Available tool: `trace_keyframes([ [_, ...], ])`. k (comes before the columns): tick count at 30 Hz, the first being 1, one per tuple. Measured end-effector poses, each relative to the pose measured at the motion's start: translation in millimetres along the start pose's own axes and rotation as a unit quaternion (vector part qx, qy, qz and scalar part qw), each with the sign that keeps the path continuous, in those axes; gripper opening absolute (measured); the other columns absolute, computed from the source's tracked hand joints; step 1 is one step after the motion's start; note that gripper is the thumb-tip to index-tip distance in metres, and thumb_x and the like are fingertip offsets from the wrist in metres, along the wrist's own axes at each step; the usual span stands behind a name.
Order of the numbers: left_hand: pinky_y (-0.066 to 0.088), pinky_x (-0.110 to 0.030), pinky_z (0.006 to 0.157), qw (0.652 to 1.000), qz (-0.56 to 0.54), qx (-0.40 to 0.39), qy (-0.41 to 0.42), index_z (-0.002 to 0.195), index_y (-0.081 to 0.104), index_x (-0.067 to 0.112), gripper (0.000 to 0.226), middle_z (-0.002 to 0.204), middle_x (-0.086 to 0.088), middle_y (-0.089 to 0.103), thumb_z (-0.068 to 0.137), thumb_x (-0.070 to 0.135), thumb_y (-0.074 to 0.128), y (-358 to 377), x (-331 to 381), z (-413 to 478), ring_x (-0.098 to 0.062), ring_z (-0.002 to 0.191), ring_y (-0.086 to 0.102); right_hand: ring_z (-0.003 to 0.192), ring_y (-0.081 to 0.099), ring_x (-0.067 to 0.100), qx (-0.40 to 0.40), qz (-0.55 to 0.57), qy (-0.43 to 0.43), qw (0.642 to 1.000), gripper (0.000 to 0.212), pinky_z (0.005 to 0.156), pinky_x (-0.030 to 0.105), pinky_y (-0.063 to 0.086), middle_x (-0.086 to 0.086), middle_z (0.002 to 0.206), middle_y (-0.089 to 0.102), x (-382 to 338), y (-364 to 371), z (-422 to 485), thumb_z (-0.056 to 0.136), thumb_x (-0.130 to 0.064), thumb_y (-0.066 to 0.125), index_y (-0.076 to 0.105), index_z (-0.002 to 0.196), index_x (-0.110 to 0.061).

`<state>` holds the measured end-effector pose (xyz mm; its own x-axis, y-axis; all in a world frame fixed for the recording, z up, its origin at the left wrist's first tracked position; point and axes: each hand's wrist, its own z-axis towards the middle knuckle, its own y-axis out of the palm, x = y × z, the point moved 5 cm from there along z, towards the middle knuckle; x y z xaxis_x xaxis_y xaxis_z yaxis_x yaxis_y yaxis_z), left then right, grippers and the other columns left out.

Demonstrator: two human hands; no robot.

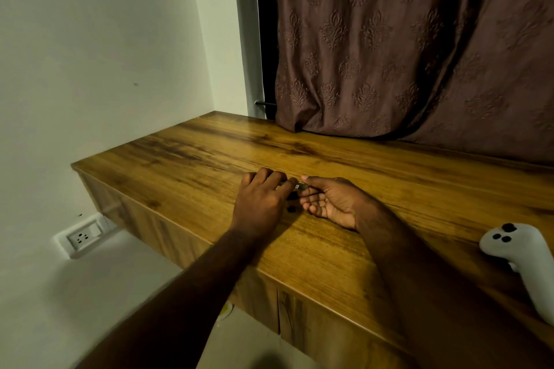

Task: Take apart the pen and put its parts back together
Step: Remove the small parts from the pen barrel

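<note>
The pen (pixel 298 187) is a thin dark barrel with a small white label, held just above the wooden tabletop (pixel 329 249). My right hand (pixel 329 202) lies palm up and pinches the barrel's right end between thumb and forefinger. From the left, my left hand (pixel 262 198) comes in palm down, its fingers closing over the pen's left end and hiding most of it. A small black pen part (pixel 291 209) lies loose on the table just below the hands. Another dark piece (pixel 292 195) shows between the two hands; its shape is unclear.
A white game controller (pixel 521 255) lies at the table's right near the front edge. A brown patterned curtain (pixel 404 54) hangs down onto the table's back. The table's left edge meets a white wall with a socket (pixel 81 237) low down.
</note>
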<state>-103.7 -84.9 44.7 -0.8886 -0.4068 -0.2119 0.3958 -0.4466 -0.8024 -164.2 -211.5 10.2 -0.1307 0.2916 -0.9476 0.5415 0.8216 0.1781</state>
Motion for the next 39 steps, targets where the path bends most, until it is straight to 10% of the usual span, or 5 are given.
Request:
trace_keyframes([
  [39, 0.047, -0.040, 0.068, 0.997, -0.073, -0.030, -0.004, 0.107, 0.069, 0.015, 0.048, 0.100, -0.006, 0.071, 0.079, 0.031, 0.034, 0.1, 0.6, 2.0, -0.029, 0.087, 0.065, 0.043, 0.058, 0.011, 0.003, -0.013, 0.007, 1.000, 0.034, 0.038, 0.016, 0.043, 0.009, 0.059, 0.062, -0.3, -1.5, -0.4, 0.090, -0.030, 0.065, 0.064, 0.074, -0.001],
])
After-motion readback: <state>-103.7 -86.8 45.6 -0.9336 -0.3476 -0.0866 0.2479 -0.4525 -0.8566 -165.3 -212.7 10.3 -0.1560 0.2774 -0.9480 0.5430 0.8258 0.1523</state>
